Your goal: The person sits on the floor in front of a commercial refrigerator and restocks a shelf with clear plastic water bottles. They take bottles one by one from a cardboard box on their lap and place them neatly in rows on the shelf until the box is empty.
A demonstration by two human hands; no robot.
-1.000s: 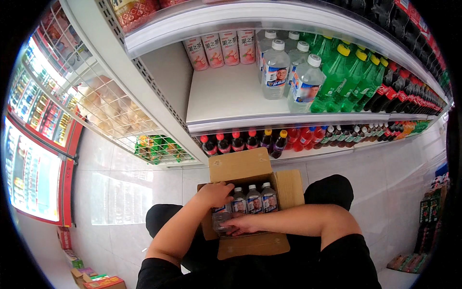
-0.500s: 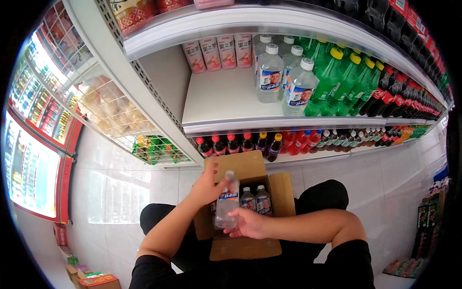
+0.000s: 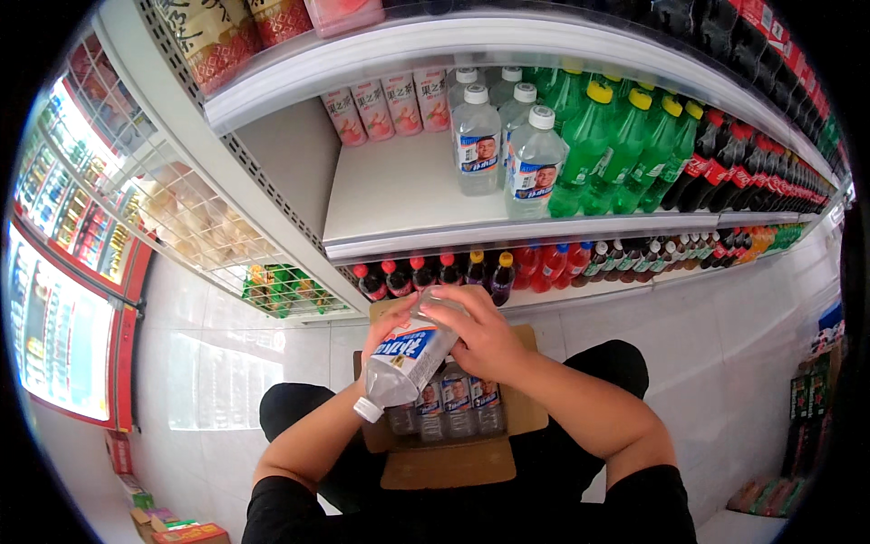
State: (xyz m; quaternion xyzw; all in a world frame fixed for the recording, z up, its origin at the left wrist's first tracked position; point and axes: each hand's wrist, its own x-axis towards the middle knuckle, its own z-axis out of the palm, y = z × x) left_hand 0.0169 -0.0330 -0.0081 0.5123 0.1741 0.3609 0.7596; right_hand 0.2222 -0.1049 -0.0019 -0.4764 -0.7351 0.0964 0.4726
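clear plastic bottle with white cap and blue-and-white label [image 3: 410,355] | over left edge of brown cardboard carton [image 3: 450,467], cap tilted down | left hand [image 3: 387,330] and right hand [image 3: 489,338] both grasping it near base | likely weighty, smooth, slightly squeezable; grip round the middle

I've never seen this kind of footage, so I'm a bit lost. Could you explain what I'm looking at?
There's no machine here, just a person's bare hands. The view comes from a wide fisheye camera worn on the head and looking down, so straight edges bend. The left hand and right hand together hold a clear bottle, tilted, its cap toward the picture's lower left. Below it, an open box holds similar bottles. Ahead, a shelf bears pink cartons, more clear bottles and green bottles.
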